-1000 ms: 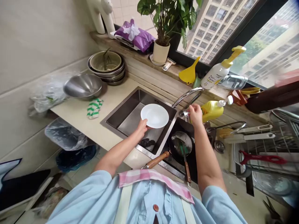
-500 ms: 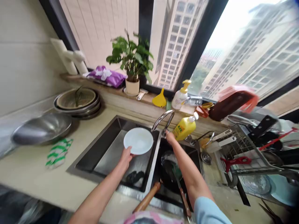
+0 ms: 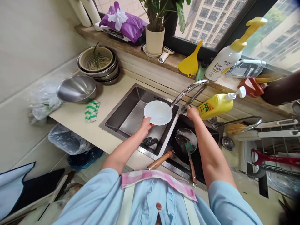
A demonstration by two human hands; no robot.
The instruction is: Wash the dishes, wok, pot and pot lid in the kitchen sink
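My left hand [image 3: 146,125] grips the rim of a white plate [image 3: 158,112] and holds it tilted over the left basin of a double steel sink [image 3: 122,117]. My right hand [image 3: 192,113] is closed around the faucet lever [image 3: 186,108], just behind the right basin. Below that arm, a black frying pan [image 3: 180,150] with a wooden handle [image 3: 160,160] lies in the right basin. A spatula [image 3: 191,165] rests in it. A dark scouring pad [image 3: 150,141] lies in the left basin under the plate.
A yellow dish soap bottle [image 3: 214,106] stands behind the sink, beside a white pump bottle [image 3: 225,61] and a yellow funnel [image 3: 190,64]. A steel bowl [image 3: 76,89] and stacked colanders [image 3: 97,62] sit at left. A dish rack [image 3: 272,147] stands at right.
The view swung toward the window and has come back down to the sink. The plate stays in my left hand, and my right hand stays on the faucet lever.
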